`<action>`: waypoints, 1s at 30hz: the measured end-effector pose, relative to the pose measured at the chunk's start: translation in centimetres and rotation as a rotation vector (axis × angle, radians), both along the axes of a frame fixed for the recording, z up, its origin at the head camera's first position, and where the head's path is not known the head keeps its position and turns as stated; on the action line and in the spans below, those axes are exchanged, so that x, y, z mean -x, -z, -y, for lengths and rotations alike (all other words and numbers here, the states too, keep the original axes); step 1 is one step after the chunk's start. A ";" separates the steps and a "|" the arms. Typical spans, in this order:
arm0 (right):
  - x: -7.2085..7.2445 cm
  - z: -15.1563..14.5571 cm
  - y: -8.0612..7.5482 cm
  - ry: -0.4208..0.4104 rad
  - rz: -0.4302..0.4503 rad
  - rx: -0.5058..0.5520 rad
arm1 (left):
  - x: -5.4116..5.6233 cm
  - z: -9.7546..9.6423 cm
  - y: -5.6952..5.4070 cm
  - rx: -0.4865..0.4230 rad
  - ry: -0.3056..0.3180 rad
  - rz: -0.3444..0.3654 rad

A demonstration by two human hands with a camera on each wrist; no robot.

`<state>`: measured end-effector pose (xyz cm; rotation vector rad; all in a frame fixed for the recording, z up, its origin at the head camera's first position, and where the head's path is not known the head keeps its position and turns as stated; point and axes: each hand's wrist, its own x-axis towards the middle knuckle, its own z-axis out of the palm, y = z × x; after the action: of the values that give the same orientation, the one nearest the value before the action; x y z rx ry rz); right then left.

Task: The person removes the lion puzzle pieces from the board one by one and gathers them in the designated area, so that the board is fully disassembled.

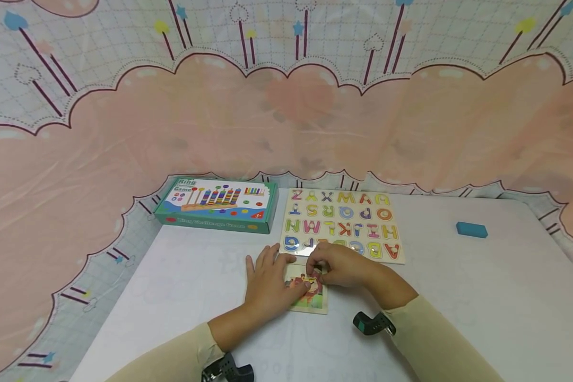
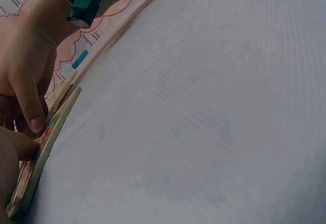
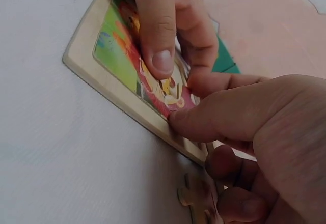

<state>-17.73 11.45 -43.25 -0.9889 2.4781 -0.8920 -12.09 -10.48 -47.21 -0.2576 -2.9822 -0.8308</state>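
A small wooden jigsaw puzzle [image 1: 318, 305] with an animal picture lies before me in the head view. My left hand [image 1: 269, 284] spreads over its left side, the thumb pressing on the picture. From the right, my right hand [image 1: 347, 266] reaches over the puzzle's upper right part. In the right wrist view, its thumb and forefinger pinch a reddish puzzle piece [image 3: 187, 101] at the picture's edge, beside the left thumb [image 3: 162, 63]. A loose puzzle piece [image 3: 191, 196] lies beside the frame, partly hidden under the right hand's curled fingers.
Just behind the puzzle lies a wooden alphabet board [image 1: 401, 254] with colourful letters. The green ring game box [image 1: 215, 225] stands at the back left of the white table [image 1: 458, 297]. A teal block [image 1: 471, 229] rests at the back right.
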 end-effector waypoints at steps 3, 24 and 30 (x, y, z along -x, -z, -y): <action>-0.1 0.0 0.0 0.005 -0.002 0.014 | 0.0 0.1 -0.1 -0.009 -0.004 0.006; -0.6 0.1 0.0 0.062 -0.014 0.010 | -0.1 0.0 -0.8 -0.037 -0.024 -0.002; -0.8 0.0 0.0 0.066 -0.018 0.010 | 0.2 0.7 -1.1 -0.114 -0.004 0.069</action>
<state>-16.93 11.47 -43.26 -0.9278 2.5368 -0.9209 -12.32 -11.18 -46.14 -0.2239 -2.9832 -1.0254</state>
